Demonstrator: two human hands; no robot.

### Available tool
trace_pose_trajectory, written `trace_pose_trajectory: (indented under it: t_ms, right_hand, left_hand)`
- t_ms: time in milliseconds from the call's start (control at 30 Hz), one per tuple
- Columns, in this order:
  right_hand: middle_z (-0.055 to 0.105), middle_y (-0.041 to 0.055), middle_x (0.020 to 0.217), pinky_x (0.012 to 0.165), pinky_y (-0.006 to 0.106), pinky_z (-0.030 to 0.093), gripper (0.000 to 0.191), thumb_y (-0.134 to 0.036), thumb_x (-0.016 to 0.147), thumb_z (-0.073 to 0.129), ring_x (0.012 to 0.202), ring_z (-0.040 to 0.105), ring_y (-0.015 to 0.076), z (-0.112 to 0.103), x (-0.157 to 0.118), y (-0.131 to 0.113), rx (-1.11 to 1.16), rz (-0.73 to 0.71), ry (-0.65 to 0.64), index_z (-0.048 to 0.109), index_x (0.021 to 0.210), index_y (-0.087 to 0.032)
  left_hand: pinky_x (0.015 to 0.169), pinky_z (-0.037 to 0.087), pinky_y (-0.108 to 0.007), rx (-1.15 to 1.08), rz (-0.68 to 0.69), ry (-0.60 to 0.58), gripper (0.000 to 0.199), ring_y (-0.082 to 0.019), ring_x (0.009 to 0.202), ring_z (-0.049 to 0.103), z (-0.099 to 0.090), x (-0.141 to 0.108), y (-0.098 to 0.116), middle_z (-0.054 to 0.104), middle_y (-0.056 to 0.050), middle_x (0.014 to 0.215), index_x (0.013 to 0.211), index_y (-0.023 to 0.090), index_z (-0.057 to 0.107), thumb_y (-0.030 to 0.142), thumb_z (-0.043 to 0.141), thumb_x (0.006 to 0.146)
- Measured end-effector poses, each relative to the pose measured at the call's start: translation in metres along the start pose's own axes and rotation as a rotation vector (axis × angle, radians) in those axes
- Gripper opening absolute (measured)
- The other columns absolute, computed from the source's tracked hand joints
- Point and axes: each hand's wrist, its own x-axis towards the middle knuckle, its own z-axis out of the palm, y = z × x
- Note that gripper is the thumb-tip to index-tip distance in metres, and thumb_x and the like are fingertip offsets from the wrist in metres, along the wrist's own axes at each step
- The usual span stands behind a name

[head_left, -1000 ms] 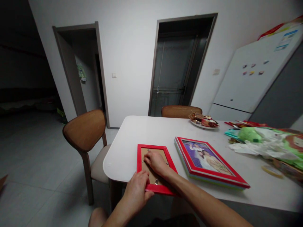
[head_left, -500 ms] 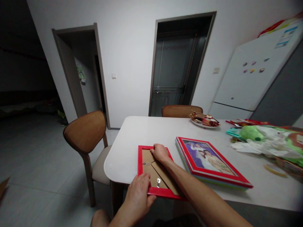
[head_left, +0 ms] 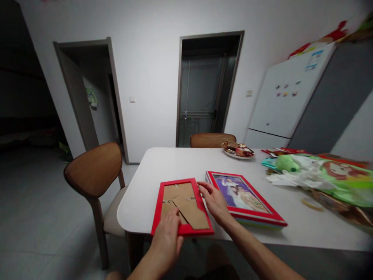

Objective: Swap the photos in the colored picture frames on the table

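Observation:
A red-edged picture frame [head_left: 199, 200] lies face down near the table's front edge, its brown backing board and slanted stand [head_left: 190, 212] showing. Small metal clips sit along the inner border. My left hand [head_left: 166, 232] grips the lower left part, fingers over the backing and thumb by the bottom rim. At the upper right edge is my right hand [head_left: 215, 201], fingers loosely bent and apart, their tips at the rim. Just right of it, a larger red-bordered framed photo [head_left: 241, 194] of two people lies face up on a stack of similar frames.
On the white table [head_left: 171, 161], a plate [head_left: 238, 151] of wrapped items stands at the back. A green plush bag and crumpled white paper [head_left: 303, 175] cover the right side, with a roll of tape [head_left: 312, 205] nearby. Wooden chairs [head_left: 96, 171] stand left and behind.
My right hand has moved off the backing to the frame's right edge, uncovering the stand and more clips. My left fingers have shifted inward over the backing. The view has turned slightly right.

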Motion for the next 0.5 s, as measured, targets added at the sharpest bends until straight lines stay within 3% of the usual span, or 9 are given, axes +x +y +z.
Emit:
trace_pose_trajectory:
  t_ms: [100,167,233,300,400,500]
  right_hand:
    - [0.059,0.0092,0.096,0.065,0.028,0.045,0.041,-0.042,0.070,0.047,0.083,0.056,0.0174,0.006,-0.027,0.001,0.205,0.199,0.028,0.052,0.101,-0.016]
    - [0.061,0.0084,0.091,0.058,0.027,0.046,0.042,-0.045,0.069,0.050,0.078,0.058,0.0169,0.022,-0.046,0.001,0.374,0.347,-0.135,0.051,0.102,-0.018]
    - [0.063,0.0074,0.084,0.058,0.028,0.047,0.039,-0.046,0.070,0.050,0.075,0.060,0.0169,0.036,-0.058,-0.004,0.584,0.376,-0.248,0.053,0.096,-0.016]
    - [0.064,0.0064,0.079,0.060,0.028,0.048,0.035,-0.043,0.070,0.052,0.074,0.060,0.0174,0.035,-0.061,-0.016,0.767,0.353,-0.211,0.054,0.091,-0.016]
    - [0.066,0.0035,0.079,0.061,0.028,0.049,0.028,-0.033,0.068,0.056,0.072,0.061,0.0170,-0.005,-0.045,-0.036,0.853,0.273,-0.068,0.054,0.092,-0.018]
    - [0.067,0.0012,0.069,0.054,0.029,0.049,0.022,-0.024,0.068,0.056,0.059,0.062,0.0170,-0.072,-0.016,-0.043,0.642,0.338,0.006,0.054,0.089,-0.019]
  left_hand:
    - [0.090,0.037,-0.040,-0.399,-0.047,0.257,0.035,-0.023,0.105,0.047,-0.021,0.008,0.012,0.054,-0.011,0.110,0.103,0.016,0.044,0.013,0.047,0.068]
    - [0.083,0.042,-0.036,-0.698,-0.101,0.381,0.026,-0.022,0.097,0.053,-0.027,0.016,0.029,0.058,-0.008,0.100,0.098,0.017,0.045,0.025,0.048,0.074]
    - [0.078,0.045,-0.034,-0.944,-0.132,0.433,0.027,-0.020,0.087,0.057,-0.027,0.024,0.048,0.060,-0.006,0.093,0.095,0.017,0.045,0.034,0.050,0.074]
    - [0.077,0.046,-0.033,-1.087,-0.112,0.443,0.033,-0.018,0.084,0.059,-0.023,0.033,0.064,0.061,-0.004,0.091,0.098,0.018,0.043,0.034,0.055,0.072]
    - [0.081,0.044,-0.033,-1.179,-0.024,0.480,0.043,-0.018,0.090,0.057,-0.016,0.051,0.080,0.060,-0.004,0.098,0.104,0.019,0.041,0.027,0.061,0.067]
    - [0.085,0.042,-0.033,-1.240,-0.016,0.409,0.044,-0.019,0.094,0.055,-0.003,0.072,0.085,0.059,-0.006,0.103,0.105,0.017,0.042,0.024,0.061,0.066]
